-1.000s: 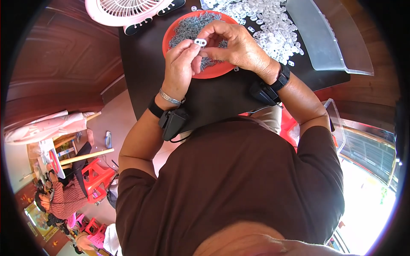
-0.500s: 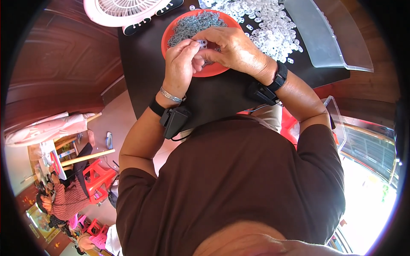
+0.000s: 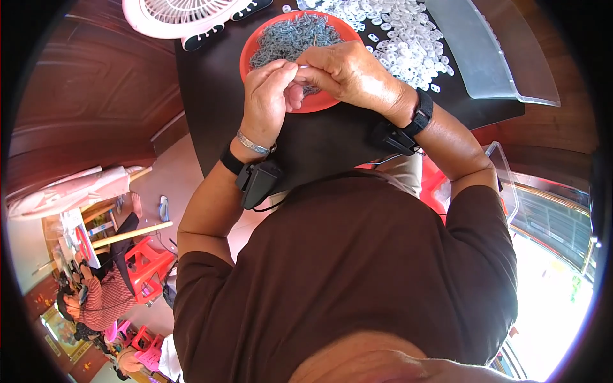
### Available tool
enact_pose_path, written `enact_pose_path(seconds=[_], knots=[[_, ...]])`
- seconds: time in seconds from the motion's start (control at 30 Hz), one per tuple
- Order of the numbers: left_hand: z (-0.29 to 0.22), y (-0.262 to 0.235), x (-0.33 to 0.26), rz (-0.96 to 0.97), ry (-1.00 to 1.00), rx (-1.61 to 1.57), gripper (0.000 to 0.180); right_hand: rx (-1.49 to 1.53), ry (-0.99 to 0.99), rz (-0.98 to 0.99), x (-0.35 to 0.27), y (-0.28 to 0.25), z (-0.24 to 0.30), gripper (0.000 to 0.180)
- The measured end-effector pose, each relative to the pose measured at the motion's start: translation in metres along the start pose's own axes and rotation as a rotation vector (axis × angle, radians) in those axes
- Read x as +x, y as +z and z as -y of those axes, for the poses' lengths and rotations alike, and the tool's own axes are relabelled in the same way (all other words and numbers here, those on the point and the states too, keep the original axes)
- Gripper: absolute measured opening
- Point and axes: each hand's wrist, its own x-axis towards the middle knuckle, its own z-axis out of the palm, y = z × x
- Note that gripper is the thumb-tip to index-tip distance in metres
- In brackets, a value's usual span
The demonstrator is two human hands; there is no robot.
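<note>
My left hand (image 3: 268,92) is closed, pinching a small white plastic piece (image 3: 302,66) between thumb and fingers; only a sliver of it shows. Against it, my right hand (image 3: 348,71) is closed too, its thumb and fingertips bent at the same spot. What the right fingers hold, if anything, is hidden. Both hands are above an orange-red bowl (image 3: 324,104) heaped with small grey screw-like parts (image 3: 290,39). To the right of the bowl lies a loose pile of white oval pieces with holes (image 3: 412,54).
A pink-and-white fan (image 3: 195,16) stands at the table's far left. A clear plastic tray (image 3: 479,64) lies right of the white pile. The dark table (image 3: 306,150) ends close to my body. Further left, another person (image 3: 105,297) is beside a red stool (image 3: 145,265).
My right thumb and fingers have closed in over the white piece, whose holes showed before and are now covered. Both hands stay over the bowl.
</note>
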Motion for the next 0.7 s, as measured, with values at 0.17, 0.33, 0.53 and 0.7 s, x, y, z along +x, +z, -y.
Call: enact_pose_path(seconds=[0.17, 0.33, 0.53, 0.7], knots=[[0.006, -0.001, 0.003, 0.01, 0.044, -0.049, 0.031, 0.04, -0.094, -0.13, 0.001, 0.004, -0.006, 0.025], [0.012, -0.003, 0.007, 0.009, 0.076, -0.213, 0.027, -0.048, -0.044, -0.065, 0.002, 0.001, 0.002, 0.031], [0.01, -0.006, 0.01, 0.052, 0.096, -0.219, 0.028, 0.049, -0.06, -0.105, 0.004, 0.0, 0.001, 0.034], [0.011, -0.007, 0.01, 0.065, 0.049, -0.18, 0.025, 0.052, -0.085, -0.116, 0.004, -0.001, 0.001, 0.035]])
